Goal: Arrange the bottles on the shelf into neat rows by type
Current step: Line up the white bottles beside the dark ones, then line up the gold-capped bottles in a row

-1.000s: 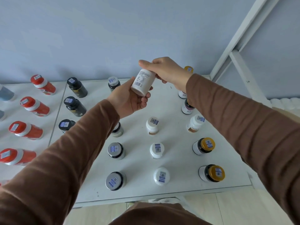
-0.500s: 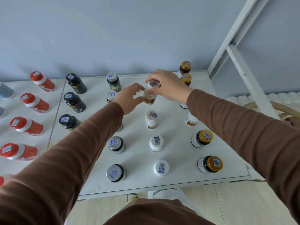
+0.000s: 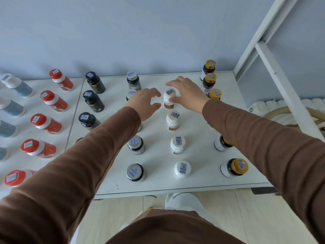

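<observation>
Head view looks down on a white shelf (image 3: pixel 158 184) carrying bottles in columns. Every cap bears a small white sticker with a blue barcode-like print; its characters are too small to read. The white bottle (image 3: pixel 169 100) at the far end of the white-capped column stands upright, with a brown-and-orange label whose writing is blurred. The right hand (image 3: pixel 186 93) arches over it from the right, its thumb touching the bottle's side, its other fingers spread above the cap. The left hand (image 3: pixel 144 103) hovers just left of the bottle, fingers loosely curled and apart, holding nothing. Behind the left hand stand silver-capped bottles (image 3: pixel 135 144); gold-capped bottles (image 3: pixel 210 80) line the right edge, black bottles (image 3: pixel 93 101) and red bottles (image 3: pixel 52 101) the left
</observation>
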Demonstrator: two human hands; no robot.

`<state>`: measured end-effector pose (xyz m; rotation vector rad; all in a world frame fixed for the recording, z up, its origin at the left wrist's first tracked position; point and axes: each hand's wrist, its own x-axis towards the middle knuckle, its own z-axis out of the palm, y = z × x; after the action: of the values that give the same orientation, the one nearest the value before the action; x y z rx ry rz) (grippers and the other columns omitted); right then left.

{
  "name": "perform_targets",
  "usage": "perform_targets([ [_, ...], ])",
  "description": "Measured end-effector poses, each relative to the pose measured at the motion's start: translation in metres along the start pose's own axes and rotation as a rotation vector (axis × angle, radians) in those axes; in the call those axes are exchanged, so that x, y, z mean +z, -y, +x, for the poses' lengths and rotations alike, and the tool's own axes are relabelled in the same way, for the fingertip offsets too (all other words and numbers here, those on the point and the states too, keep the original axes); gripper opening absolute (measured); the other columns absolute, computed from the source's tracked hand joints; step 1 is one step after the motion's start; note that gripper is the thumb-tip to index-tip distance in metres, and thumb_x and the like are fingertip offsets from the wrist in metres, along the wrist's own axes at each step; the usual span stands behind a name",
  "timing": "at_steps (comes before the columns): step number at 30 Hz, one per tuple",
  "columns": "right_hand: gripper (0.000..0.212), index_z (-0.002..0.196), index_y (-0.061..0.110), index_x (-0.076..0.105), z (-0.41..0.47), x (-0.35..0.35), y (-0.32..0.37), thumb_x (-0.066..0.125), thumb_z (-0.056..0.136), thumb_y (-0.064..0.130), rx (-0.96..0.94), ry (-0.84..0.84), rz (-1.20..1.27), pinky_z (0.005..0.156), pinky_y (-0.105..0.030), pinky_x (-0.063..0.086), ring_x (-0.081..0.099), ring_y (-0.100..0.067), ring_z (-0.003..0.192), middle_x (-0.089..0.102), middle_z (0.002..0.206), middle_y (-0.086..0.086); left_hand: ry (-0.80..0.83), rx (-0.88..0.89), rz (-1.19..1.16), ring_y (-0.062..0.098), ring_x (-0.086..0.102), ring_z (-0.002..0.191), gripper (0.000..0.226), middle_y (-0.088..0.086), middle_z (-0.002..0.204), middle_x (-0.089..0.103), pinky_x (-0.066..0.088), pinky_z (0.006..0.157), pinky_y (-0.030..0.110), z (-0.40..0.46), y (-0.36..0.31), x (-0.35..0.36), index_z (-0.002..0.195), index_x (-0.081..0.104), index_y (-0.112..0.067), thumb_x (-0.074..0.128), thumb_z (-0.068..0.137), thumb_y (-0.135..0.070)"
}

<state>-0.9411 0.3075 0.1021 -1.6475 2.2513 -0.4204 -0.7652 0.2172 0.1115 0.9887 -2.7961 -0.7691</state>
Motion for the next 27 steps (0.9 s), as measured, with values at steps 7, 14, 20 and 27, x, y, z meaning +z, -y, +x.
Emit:
perform_targets([
  [7, 0.032, 0.122, 0.028, 0.062, -0.115, -0.032, 0.005, 0.064, 0.091, 0.034, -0.012, -0.122, 0.045, 0.091, -0.032, 0.040, 0.048, -0.016, 0.114, 0.056, 0.120, 0.004, -0.058, 0.183, 0.092, 0.024, 0.051, 0.115, 0.035, 0.001, 0.124, 0.058, 0.038, 0.095, 0.035, -0.051, -0.045, -0.003, 0.126, 0.054, -0.025, 0.054, 0.092, -0.035],
  [14, 0.024, 0.115, 0.025, 0.067, -0.227, -0.049, -0.011, 0.063, 0.093, 0.031, 0.044, -0.143, 0.007, 0.087, -0.033, 0.042, 0.051, -0.014, 0.106, 0.058, 0.109, 0.010, -0.055, 0.273, 0.085, 0.024, 0.049, 0.116, 0.035, 0.000, 0.117, 0.059, 0.042, 0.093, 0.037, -0.109, -0.103, 0.024, 0.124, 0.056, -0.025, 0.055, 0.091, -0.036],
  [20, 0.027, 0.120, 0.023, 0.065, -0.273, -0.034, -0.050, 0.061, 0.094, 0.029, 0.022, -0.046, -0.029, 0.082, -0.030, 0.039, 0.052, -0.016, 0.102, 0.058, 0.107, 0.006, -0.015, 0.265, 0.070, 0.021, 0.051, 0.112, 0.034, -0.002, 0.119, 0.058, 0.043, 0.091, 0.036, -0.150, -0.141, 0.071, 0.125, 0.054, -0.024, 0.053, 0.093, -0.033],
  [27, 0.047, 0.138, 0.025, 0.051, -0.282, 0.004, -0.086, 0.063, 0.092, 0.023, -0.089, 0.090, -0.042, 0.098, -0.035, 0.040, 0.045, -0.022, 0.120, 0.052, 0.133, 0.002, 0.068, 0.063, 0.086, 0.024, 0.051, 0.114, 0.034, 0.001, 0.123, 0.058, 0.040, 0.096, 0.035, -0.175, -0.156, 0.142, 0.127, 0.054, -0.021, 0.051, 0.094, -0.027],
])
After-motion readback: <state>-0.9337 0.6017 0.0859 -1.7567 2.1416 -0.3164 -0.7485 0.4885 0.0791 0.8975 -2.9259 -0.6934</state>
